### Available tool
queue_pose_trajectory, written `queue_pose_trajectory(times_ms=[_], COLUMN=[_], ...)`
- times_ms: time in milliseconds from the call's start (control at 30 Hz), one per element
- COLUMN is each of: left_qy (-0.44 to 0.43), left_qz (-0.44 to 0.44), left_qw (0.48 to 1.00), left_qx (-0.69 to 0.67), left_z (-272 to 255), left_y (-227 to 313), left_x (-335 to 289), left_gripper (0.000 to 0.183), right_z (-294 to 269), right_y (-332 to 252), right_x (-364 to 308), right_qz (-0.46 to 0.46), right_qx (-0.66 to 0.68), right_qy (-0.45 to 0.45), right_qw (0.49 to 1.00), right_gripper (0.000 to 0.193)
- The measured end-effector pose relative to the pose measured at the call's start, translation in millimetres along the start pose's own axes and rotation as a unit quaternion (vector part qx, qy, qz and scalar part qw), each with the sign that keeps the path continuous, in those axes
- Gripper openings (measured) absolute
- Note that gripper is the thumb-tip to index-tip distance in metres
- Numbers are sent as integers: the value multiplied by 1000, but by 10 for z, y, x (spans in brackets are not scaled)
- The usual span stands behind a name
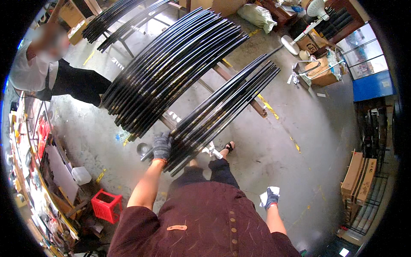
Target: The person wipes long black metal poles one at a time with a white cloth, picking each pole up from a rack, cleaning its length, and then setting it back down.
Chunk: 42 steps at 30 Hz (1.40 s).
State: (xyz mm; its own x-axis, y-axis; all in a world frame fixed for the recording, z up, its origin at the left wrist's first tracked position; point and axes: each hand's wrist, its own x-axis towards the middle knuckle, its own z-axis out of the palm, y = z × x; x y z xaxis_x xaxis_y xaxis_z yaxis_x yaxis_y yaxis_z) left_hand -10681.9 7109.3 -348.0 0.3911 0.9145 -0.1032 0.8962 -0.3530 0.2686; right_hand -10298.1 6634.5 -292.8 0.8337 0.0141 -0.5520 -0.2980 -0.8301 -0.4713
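My left hand (pixel 162 147), in a grey knit glove with an orange cuff, closes round a long black tube (pixel 146 157) near its near end. The tube lies at the left side of a small group of similar black tubes (pixel 239 100), which slant away to the upper right. Out to the right of my body, my right hand (pixel 271 198) wears a dark glove and is closed on a crumpled white cloth (pixel 275 190). That hand is apart from the tubes. The fingers of my left hand partly hide the tube it grips.
A larger row of black tubes (pixel 171 73) rests on a rack beam (pixel 259 108) ahead. Another person (pixel 38 64) stands at the far left. A red plastic stool (pixel 107 206) and cluttered bench (pixel 47 188) are at left. Cardboard boxes (pixel 358 177) stand at right; a white fan (pixel 316 8) stands behind.
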Motion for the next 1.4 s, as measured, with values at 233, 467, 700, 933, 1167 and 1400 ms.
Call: queue_pose_trajectory(times_ms=[233, 467, 700, 933, 1167, 1400], left_qy=[-3, 3, -28, 138, 17, -8], left_qz=[-17, -17, -19, -111, -158, -127], left_qw=[1000, 1000, 999, 983, 977, 984], left_qx=[17, 12, -2, 47, 143, 128], left_z=[191, 253, -46, -243, -678, -811], left_y=[144, 148, -52, -985, -1053, -986], left_x=[-164, -266, -285, 196, 637, 604], left_gripper=[36, 40, 47, 51, 39, 21], right_z=[305, 293, 204, 192, 236, 460], right_y=[643, -148, -79, -60, -190, -927], right_x=[27, -306, -401, -321, -279, -755], right_qz=[-180, -137, -113, -75, -182, -88], right_qx=[-214, -93, -189, -113, -201, -17], right_qy=[-159, -144, -156, -190, -163, -121], right_qw=[947, 976, 963, 972, 949, 989], right_gripper=[37, 24, 36, 34, 29, 27])
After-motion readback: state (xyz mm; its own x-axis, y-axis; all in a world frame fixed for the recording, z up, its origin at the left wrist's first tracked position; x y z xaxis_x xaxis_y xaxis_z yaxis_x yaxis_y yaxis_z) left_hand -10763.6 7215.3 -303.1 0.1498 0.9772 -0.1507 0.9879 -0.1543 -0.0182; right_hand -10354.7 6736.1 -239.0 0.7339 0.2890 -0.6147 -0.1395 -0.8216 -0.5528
